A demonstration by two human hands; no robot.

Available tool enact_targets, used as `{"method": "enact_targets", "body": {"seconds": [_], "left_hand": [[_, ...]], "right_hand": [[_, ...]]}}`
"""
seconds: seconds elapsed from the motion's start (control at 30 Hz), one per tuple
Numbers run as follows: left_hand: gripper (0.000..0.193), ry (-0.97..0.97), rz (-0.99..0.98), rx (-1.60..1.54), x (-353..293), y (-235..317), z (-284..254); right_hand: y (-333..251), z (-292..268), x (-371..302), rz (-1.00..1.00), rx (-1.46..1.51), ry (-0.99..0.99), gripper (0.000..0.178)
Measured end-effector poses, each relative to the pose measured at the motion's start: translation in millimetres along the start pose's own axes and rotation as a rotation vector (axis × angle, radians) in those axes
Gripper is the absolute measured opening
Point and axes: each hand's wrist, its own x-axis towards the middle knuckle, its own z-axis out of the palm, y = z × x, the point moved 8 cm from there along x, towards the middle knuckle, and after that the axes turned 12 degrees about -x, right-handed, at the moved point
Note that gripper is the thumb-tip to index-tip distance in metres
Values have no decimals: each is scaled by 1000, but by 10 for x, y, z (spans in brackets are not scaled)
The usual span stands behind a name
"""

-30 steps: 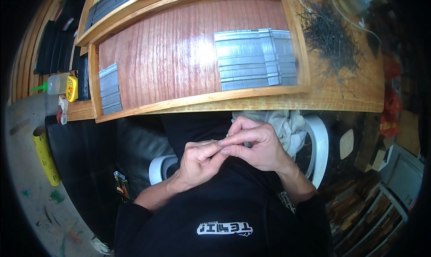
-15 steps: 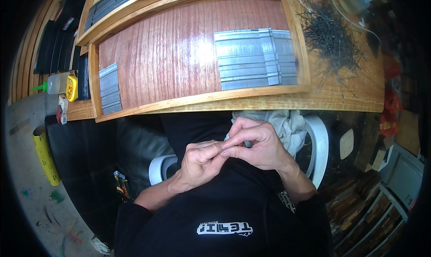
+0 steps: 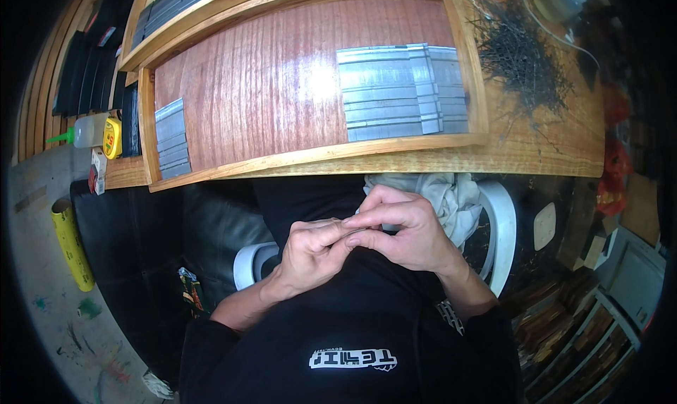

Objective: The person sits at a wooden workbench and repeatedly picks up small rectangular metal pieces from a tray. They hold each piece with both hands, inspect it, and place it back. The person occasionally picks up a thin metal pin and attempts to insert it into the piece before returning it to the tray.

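Note:
My left hand (image 3: 317, 252) and my right hand (image 3: 405, 228) meet in front of my body, below the table's near edge. Between their fingertips a thin, dark, slightly curved strip (image 3: 358, 231) shows, mostly covered by the fingers. Both hands pinch it, thumbs close together; its exact kind cannot be made out. Beyond them lies a shallow wooden tray (image 3: 247, 168) with a raised rim. Flat grey metallic strips (image 3: 381, 94) lie side by side in its right part, and a smaller group of grey strips (image 3: 173, 139) sits at its left end.
A heap of thin dark wire-like pieces (image 3: 522, 58) lies right of the tray, near a squeeze bottle (image 3: 564, 1). At left are a green-tipped bottle (image 3: 88, 132), a yellow tape measure (image 3: 113, 137) and a yellow tube (image 3: 72, 245). A pale cloth (image 3: 451, 199) hangs by a white chair arm (image 3: 502, 235).
My right fingers have shifted slightly, and more of the thin dark strip shows between the fingertips. The tray and its strips have stayed in place.

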Motion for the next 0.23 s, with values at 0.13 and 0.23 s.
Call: {"method": "enact_targets", "body": {"seconds": [0.13,0.23], "left_hand": [[22,5,-38,-19,9,17,-14],[24,-8,-65,-28,4,5,-18]], "right_hand": [[0,-40,-19,-49,-6,52,24],[-9,-47,-15,-35,1,42,23]]}}
